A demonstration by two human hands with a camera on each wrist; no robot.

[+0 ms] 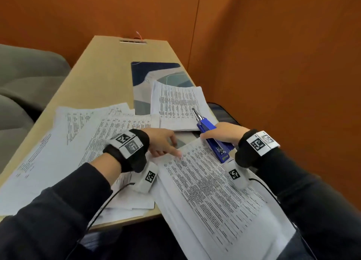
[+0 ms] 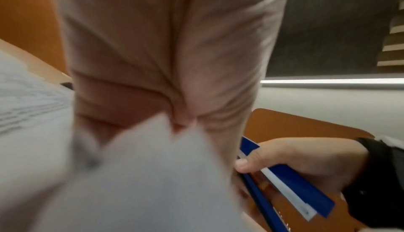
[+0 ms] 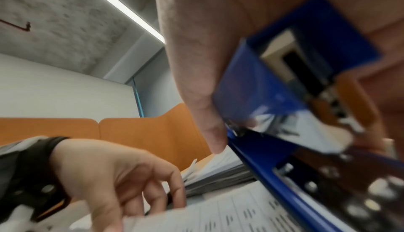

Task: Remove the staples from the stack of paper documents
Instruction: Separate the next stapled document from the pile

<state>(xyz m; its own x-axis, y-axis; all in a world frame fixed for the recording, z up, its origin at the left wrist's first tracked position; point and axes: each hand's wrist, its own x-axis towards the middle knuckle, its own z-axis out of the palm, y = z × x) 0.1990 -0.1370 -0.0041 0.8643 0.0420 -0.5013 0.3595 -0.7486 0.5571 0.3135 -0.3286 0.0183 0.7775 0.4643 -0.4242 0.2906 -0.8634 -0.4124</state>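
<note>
While the desk [image 1: 101,78] carries loose printed sheets [image 1: 74,142] on my left and a second pile [image 1: 175,105] further back on a patterned mat [image 1: 154,72], the stack of paper documents [image 1: 214,191] sits nearest me, overhanging the desk's near edge. My left hand [image 1: 164,141] rests on its top corner, index finger straight and pressing the page. My right hand [image 1: 224,132] grips the blue staple remover [image 1: 213,134], which lies across the stack's far edge, metal tip pointing away.
</note>
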